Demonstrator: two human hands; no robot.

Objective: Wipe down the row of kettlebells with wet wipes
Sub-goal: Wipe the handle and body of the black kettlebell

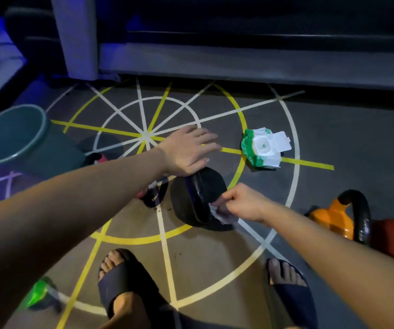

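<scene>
Right hand [238,203] pinching wipe [224,216] on black kettlebell [198,198], left hand [189,150] flat atop, wipes pack [262,148] beyond, possibly bin [56,150] left

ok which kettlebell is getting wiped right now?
The black kettlebell, centre: left hand rests on its top, right hand holds a wet wipe against it. The orange kettlebell at right is untouched.

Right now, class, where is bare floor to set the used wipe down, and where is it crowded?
Free: the floor right of the wipe pack, beyond the orange kettlebell; also between the black kettlebell and the sandals. Crowded: around the black kettlebell, where the left hand and right hand work.
</scene>
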